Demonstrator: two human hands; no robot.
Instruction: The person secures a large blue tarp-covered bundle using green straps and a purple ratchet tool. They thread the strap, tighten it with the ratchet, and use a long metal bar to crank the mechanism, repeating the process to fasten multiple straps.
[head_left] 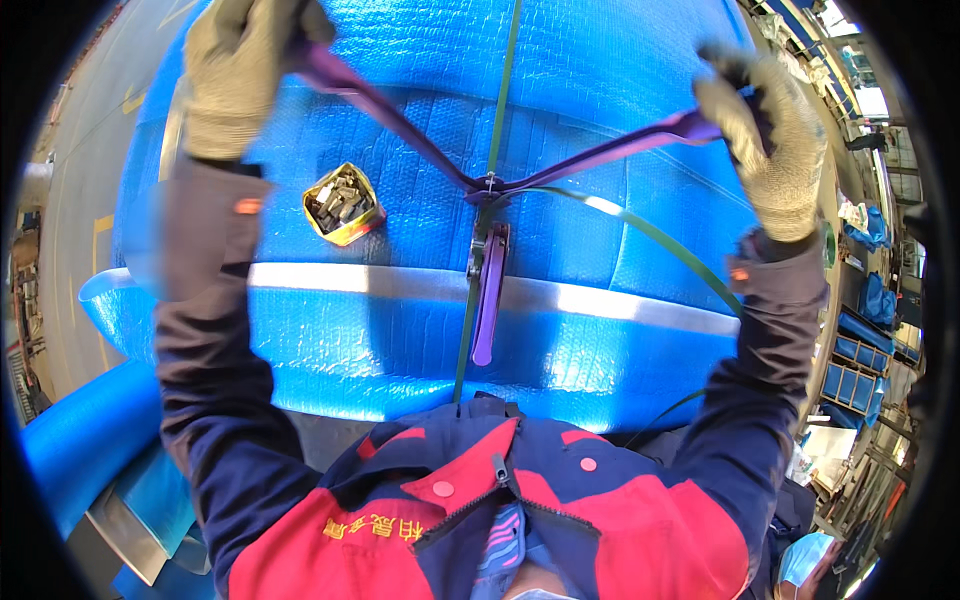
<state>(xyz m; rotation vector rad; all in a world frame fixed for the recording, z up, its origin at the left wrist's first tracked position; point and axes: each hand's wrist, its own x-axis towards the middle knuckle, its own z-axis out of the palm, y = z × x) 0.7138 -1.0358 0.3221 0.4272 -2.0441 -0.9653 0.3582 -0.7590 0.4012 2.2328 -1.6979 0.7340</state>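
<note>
A purple strapping sealer (pixel 487 187) has its jaws at a green strap (pixel 503 90) and its two long handles spread wide apart. My left hand (pixel 237 75), gloved and a little blurred, closes round the end of the left handle (pixel 385 118). Round the end of the right handle (pixel 620 146) is my gloved right hand (pixel 775 140). Just nearer to me, a purple strap tensioner (pixel 489 295) lies on the strap, its lever pointing my way. From the sealer, a loose strap tail (pixel 665 238) curves off to the right. Sealer jaws hide the strap joint.
Blue bubble wrap (pixel 420 345) covers the large bundle under the tools. An open tin (pixel 344 205) of metal strap seals stands on it, left of the sealer. A blue roll (pixel 90 440) lies at lower left. Racks (pixel 855 365) line the right; a masked person (pixel 805 560) is at lower right.
</note>
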